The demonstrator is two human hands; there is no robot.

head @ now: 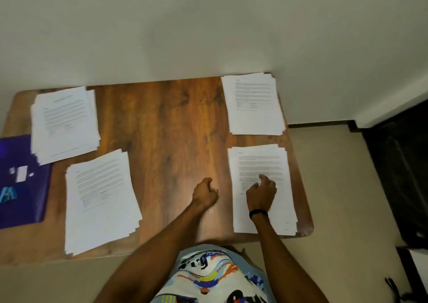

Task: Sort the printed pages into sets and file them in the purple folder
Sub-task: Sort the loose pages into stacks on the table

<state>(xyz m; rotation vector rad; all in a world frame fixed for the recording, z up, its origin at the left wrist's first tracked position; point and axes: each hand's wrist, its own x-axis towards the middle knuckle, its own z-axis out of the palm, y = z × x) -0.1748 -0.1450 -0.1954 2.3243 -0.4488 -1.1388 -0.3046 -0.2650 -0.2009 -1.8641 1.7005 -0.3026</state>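
Several stacks of printed pages lie on the wooden table (171, 126): a far-left stack (64, 124), a near-left stack (102, 201), a far-right stack (253, 103) and a near-right stack (278, 163). The purple folder (23, 180) lies closed at the left edge, partly under the far-left stack. My left hand (205, 192) hovers over bare wood in the middle with its fingers curled, holding nothing. My right hand (261, 194) is over the near-right stack, fingers loosely curled; whether it touches the top page I cannot tell.
The table stands against a pale wall at its far edge. Beige floor lies to the right, with a dark piece of furniture (398, 175) beyond it. The folder runs past the left edge of the view.
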